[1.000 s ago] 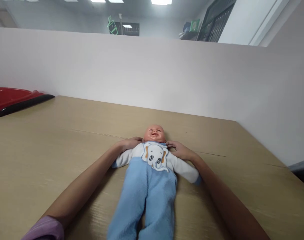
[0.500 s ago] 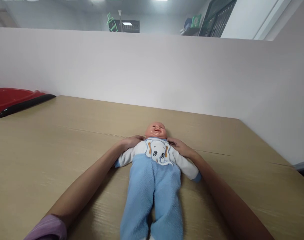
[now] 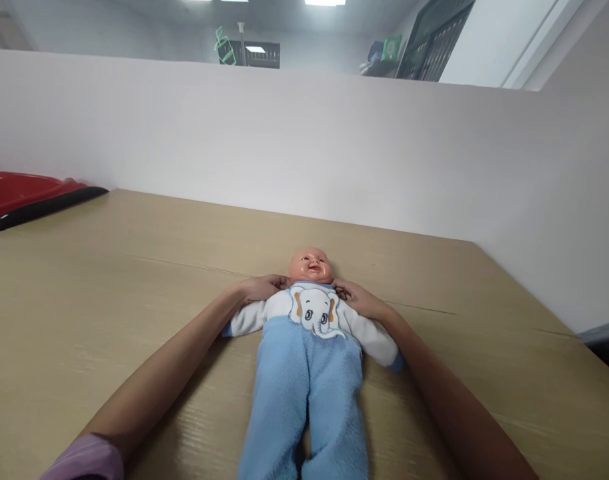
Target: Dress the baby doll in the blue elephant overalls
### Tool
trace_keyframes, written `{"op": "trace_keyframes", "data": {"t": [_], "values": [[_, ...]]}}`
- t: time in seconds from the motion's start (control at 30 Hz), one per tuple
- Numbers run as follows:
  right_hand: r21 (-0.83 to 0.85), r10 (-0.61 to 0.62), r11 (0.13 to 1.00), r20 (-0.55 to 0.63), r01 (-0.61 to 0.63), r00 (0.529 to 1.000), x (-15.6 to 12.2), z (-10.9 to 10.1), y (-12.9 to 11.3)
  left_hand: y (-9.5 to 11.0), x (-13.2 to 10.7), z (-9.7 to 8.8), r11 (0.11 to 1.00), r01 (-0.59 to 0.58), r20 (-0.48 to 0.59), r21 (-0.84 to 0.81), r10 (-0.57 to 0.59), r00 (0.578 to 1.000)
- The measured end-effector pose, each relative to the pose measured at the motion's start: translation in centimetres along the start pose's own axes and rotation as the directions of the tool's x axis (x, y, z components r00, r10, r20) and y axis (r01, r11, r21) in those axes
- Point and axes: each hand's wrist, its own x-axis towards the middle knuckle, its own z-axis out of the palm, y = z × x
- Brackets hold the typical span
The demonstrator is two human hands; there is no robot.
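A baby doll (image 3: pixel 310 265) lies on its back on the tan tabletop (image 3: pixel 109 280), head away from me. It wears a fleece suit (image 3: pixel 304 373) with blue legs, white sleeves and an elephant picture on the chest. My left hand (image 3: pixel 260 288) is closed on the suit at the doll's left shoulder by the neck. At the other shoulder, my right hand (image 3: pixel 357 299) pinches the suit fabric the same way. Both forearms stretch along either side of the doll.
A white partition wall (image 3: pixel 284 140) runs along the far and right edges of the table. A red tub with a black rim (image 3: pixel 29 197) sits at the far left. A dark object (image 3: pixel 607 337) shows past the table's right edge.
The doll shifted slightly under my hands and the view moved a little; both hands stay gripping the suit at the shoulders.
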Motion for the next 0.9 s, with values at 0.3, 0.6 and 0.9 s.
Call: {"op": "trace_keyframes", "data": {"t": [0.3, 0.6, 0.9], "values": [[-0.114, -0.014, 0.994, -0.086, 0.004, 0.996, 0.1, 0.1, 0.4, 0.0, 0.2, 0.8, 0.998, -0.025, -0.102, 0.065, 0.032, 0.994], [-0.263, -0.015, 0.964, -0.166, -0.029, 0.986, -0.9, -1.6, -1.6, 0.9, -0.4, -0.7, 0.953, 0.014, -0.102, 0.303, 0.017, 0.995], [-0.382, -0.031, 0.921, -0.281, -0.082, 0.959, -2.4, -1.7, -6.0, 4.9, -4.2, -2.7, 0.806, 0.110, -0.068, 0.582, -0.087, 0.994]]}}
